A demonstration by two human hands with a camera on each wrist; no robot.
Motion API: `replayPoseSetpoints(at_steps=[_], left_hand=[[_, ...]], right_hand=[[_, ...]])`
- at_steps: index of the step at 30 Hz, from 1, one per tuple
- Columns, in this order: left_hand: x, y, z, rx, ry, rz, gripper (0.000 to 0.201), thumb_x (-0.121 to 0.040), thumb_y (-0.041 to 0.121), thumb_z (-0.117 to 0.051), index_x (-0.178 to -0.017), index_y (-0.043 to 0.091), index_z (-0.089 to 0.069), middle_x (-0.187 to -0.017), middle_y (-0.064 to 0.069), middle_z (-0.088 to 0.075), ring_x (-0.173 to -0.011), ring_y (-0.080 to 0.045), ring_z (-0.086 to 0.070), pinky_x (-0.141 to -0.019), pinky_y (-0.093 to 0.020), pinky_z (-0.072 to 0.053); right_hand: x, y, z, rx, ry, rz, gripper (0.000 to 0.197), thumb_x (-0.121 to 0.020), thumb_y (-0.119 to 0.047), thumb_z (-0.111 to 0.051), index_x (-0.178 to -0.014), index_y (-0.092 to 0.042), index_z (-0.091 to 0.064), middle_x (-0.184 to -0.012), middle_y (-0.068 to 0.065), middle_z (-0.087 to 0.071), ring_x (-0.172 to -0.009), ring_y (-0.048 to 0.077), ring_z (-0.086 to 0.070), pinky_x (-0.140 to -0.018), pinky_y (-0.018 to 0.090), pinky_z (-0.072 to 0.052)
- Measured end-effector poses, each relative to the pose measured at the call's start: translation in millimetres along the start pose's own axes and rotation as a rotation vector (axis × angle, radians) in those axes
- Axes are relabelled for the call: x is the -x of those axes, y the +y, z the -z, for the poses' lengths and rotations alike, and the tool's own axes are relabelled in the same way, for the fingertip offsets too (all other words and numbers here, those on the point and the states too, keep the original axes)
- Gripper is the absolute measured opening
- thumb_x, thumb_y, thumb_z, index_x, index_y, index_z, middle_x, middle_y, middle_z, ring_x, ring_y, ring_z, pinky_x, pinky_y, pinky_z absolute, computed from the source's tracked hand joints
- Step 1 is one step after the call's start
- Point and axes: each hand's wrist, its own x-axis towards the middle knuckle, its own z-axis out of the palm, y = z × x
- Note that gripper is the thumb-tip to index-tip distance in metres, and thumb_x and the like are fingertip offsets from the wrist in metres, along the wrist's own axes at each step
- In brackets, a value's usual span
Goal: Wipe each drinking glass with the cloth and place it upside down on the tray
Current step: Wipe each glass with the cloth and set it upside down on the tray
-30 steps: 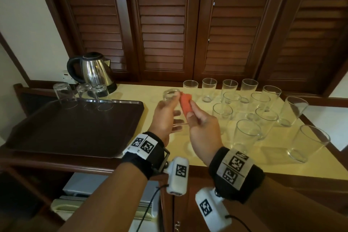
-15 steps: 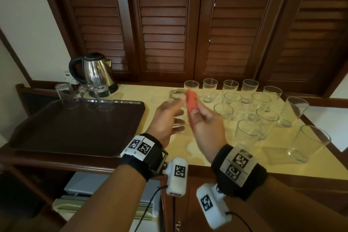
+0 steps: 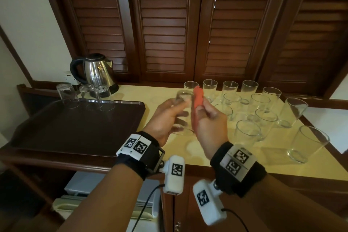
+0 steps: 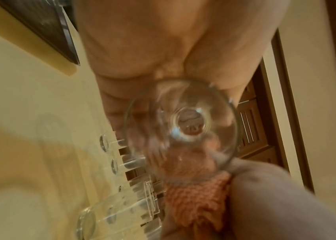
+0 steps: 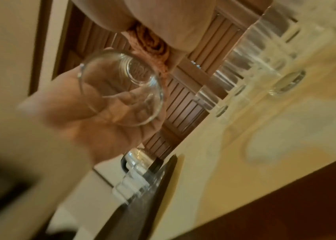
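Left hand raised above the cream-yellow desk, fingers curled round a clear drinking glass held tilted, base pointing far, open mouth toward the wrist. Seen in the left wrist view looking straight into the mouth of that glass, palm behind it. Right hand just right of it, fingers pinching a folded orange knitted cloth pressed against the right side of the glass. Same cloth seen in the right wrist view bunched between thumb and fingers, touching the base end of the glass.

Dark brown rectangular tray on the left part of the desk, well apart from the hands. Three clear glasses standing upside down along its far edge: one at the far-left corner, two close together just right of it. Stainless steel kettle with black handle just behind those, near the wall.

Cluster of upright clear glasses on the right half of the desk, in loose rows from the far edge to the near right. Nearest of them at the near-right end. Dark wooden louvred doors behind the desk.
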Motion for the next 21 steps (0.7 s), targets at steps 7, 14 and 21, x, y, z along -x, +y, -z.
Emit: replayPoseSetpoints(at_steps=[7,14,21], left_hand=[[5,2,-1,0.003,-0.059,0.009,0.036,-0.100,0.044,-0.067,-0.126,0.020,-0.065,-0.111,-0.012,-0.070,-0.088,-0.026,-0.071,-0.074,-0.037,-0.057],[7,8,-5,-0.018,-0.095,0.053,0.034,-0.105,0.046,-0.056,-0.126,0.020,-0.061,-0.114,-0.015,-0.070,-0.093,-0.030,-0.071,-0.080,-0.042,-0.057],[8,12,-8,-0.017,-0.068,0.042,0.035,-0.107,0.050,-0.052,-0.124,0.021,-0.061,-0.115,-0.018,-0.068,-0.094,-0.032,-0.071,-0.081,-0.045,-0.058]], right_hand=[[-5,-1,4,-0.017,0.033,0.026,0.041,-0.105,-0.018,-0.050,-0.144,-0.032,-0.055,-0.120,-0.028,-0.064,-0.102,-0.010,-0.061,-0.094,0.022,-0.052],[-4,-1,9,-0.064,0.027,0.007,0.041,-0.105,-0.016,-0.051,-0.145,-0.027,-0.054,-0.131,-0.016,-0.063,-0.118,0.002,-0.061,-0.087,0.015,-0.048],[-2,-3,8,-0.010,0.000,0.041,0.042,-0.105,-0.015,-0.051,-0.145,-0.026,-0.052,-0.105,-0.026,-0.066,-0.092,-0.014,-0.065,-0.075,0.009,-0.052]])
